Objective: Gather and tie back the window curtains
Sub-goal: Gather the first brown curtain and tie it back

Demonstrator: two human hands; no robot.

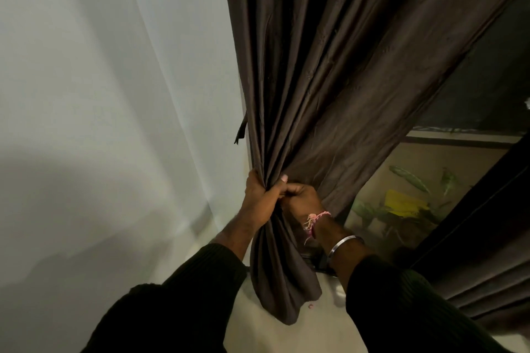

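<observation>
two hands (282, 193) bunching brown curtain (329, 89) — white wall (114, 94) beside

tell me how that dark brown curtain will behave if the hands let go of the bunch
The dark brown fabric curtain looks floppy: it folds into soft pleats where the left hand and right hand squeeze it. Its tail hangs limp below, so it would probably spread back out. The faint sheen suggests it may be slightly slippery.

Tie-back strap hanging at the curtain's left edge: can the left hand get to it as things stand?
Probably yes. The strap hangs in the open against the wall, just above the left hand, nothing between. But that hand grips the gathered curtain, as does the right hand.
</observation>
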